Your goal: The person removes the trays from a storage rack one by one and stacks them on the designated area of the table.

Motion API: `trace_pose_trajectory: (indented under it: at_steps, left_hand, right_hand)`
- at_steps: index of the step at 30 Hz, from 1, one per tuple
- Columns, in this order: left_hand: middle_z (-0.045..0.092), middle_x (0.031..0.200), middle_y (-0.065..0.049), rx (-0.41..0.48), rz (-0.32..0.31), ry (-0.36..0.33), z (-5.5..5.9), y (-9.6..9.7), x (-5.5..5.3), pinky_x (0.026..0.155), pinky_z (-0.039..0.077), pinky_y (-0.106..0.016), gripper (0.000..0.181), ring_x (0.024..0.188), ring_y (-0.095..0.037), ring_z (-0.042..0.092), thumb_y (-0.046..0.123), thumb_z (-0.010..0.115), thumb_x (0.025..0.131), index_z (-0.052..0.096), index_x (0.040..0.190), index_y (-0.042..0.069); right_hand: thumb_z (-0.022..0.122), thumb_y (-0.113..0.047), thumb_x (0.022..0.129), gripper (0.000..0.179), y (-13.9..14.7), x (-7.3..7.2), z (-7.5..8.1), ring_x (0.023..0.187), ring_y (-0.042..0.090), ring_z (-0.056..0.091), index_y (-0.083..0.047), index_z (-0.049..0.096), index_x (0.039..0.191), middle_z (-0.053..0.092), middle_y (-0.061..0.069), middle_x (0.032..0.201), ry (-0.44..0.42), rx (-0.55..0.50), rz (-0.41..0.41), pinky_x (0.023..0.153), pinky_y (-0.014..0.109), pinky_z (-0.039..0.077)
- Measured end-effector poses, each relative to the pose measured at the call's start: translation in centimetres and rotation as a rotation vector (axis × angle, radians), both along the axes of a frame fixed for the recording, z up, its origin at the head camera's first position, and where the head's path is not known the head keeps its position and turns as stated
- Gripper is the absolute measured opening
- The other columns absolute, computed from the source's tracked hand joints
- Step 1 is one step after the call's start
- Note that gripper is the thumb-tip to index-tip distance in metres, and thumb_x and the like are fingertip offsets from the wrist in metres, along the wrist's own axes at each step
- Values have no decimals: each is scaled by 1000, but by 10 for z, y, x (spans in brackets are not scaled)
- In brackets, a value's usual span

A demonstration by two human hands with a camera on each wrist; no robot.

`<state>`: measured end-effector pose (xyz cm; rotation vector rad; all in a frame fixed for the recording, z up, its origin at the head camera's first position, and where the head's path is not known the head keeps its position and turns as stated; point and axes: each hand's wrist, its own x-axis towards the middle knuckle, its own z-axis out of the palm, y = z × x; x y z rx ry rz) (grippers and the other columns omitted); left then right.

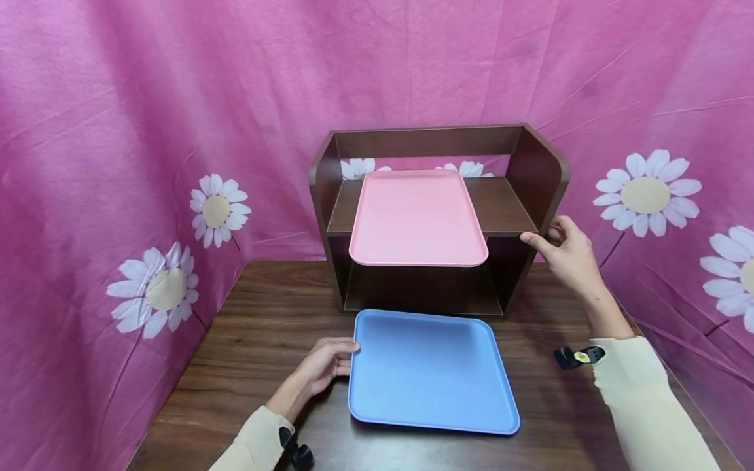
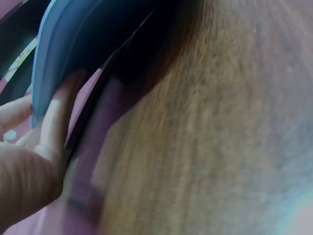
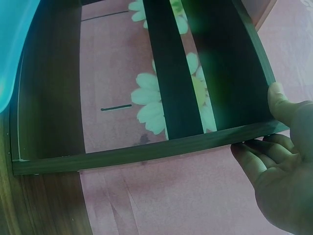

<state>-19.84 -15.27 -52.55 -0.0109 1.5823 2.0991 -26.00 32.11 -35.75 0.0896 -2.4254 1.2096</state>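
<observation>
My left hand [image 1: 325, 363] pinches the left edge of a blue rectangular tray [image 1: 432, 373], thumb on the rim and fingers below. In the left wrist view, the tray's underside [image 2: 58, 63] rises over the wood, with fingers against it. My right hand [image 1: 568, 255] grips the right side panel [image 1: 537, 173] of a dark brown two-tier shelf, its thumb at the front edge of the upper board. The right wrist view has the fingers [image 3: 254, 159] wrapped behind that panel. A pink tray [image 1: 418, 219] lies on the upper board, jutting out past its front edge.
The shelf's lower compartment [image 1: 421, 288] faces me behind the blue tray. Under everything is a wood-grain table [image 1: 253, 327]. A pink cloth with white daisies [image 1: 165, 288] hangs around the back and both sides, close behind the shelf.
</observation>
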Motion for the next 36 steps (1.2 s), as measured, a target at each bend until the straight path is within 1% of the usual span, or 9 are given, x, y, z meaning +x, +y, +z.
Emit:
trace_pose_trajectory:
  at_steps: [2, 3, 6, 9, 10, 16, 20, 29, 36]
  left_hand:
    - [80, 89, -5, -61, 18, 12, 2, 0, 1, 77, 67, -32, 30, 82, -14, 79, 5, 64, 100, 64, 125, -11]
    - [80, 89, -5, -95, 27, 20, 3, 1, 1, 76, 67, -32, 34, 80, -14, 79, 6, 65, 99, 62, 127, -14]
    - [79, 86, -5, -199, 52, 54, 6, 2, 2, 72, 67, -30, 40, 75, -13, 77, 7, 69, 98, 62, 128, -19]
    - [77, 82, -4, -301, 83, 101, 12, 5, 5, 68, 66, -28, 36, 70, -11, 74, 8, 73, 96, 68, 122, -18]
    - [76, 82, -4, -335, 93, 124, 14, 5, 6, 67, 66, -28, 35, 69, -11, 73, 7, 73, 96, 70, 120, -18]
    - [77, 84, -9, -514, 124, 248, 17, 10, 10, 64, 66, -31, 24, 67, -12, 69, 6, 76, 93, 77, 108, -13]
    - [76, 79, -9, -607, 116, 291, 16, 11, 8, 60, 66, -31, 16, 63, -10, 68, 5, 78, 92, 80, 101, -8]
    - [76, 73, -8, -685, 107, 329, 15, 13, 4, 56, 64, -32, 12, 56, -13, 70, 3, 80, 90, 74, 95, -7]
    - [75, 75, -11, -691, 97, 333, 16, 14, 4, 57, 65, -33, 12, 58, -17, 73, -1, 79, 89, 71, 95, -7]
  right_hand:
    - [79, -37, 98, 45, 0, 0, 0, 94, -18, 57, -9, 58, 127, 68, 31, 133, 0, -1, -1, 68, 10, 43]
    - [79, -37, 97, 45, 1, 0, 0, 93, -17, 57, -10, 58, 127, 72, 26, 130, 0, 0, -3, 68, 10, 43]
    - [80, -37, 97, 44, 1, 0, -1, 91, -15, 57, -11, 59, 126, 79, -4, 116, 6, -5, -2, 67, 11, 43]
    - [81, -37, 96, 44, 2, 1, -1, 91, -16, 58, -11, 59, 125, 68, -32, 103, 13, -15, 1, 67, 11, 43]
    - [81, -36, 96, 43, 2, 1, -2, 91, -16, 58, -12, 59, 124, 65, -36, 100, 15, -18, 3, 67, 11, 43]
    - [81, -36, 96, 41, 1, 2, -2, 87, -13, 56, -13, 59, 122, 60, -43, 94, 16, -21, 3, 66, 12, 42]
    - [81, -37, 96, 42, 1, 2, -2, 89, -13, 57, -13, 59, 123, 61, -42, 96, 13, -18, 5, 66, 12, 42]
    - [81, -37, 97, 42, 2, 1, -2, 91, -13, 57, -13, 59, 124, 64, -38, 100, 13, -14, 5, 67, 12, 42]
    - [81, -36, 97, 40, 0, 3, -2, 84, -6, 55, -13, 59, 121, 59, -43, 93, 25, -14, -3, 62, 15, 41]
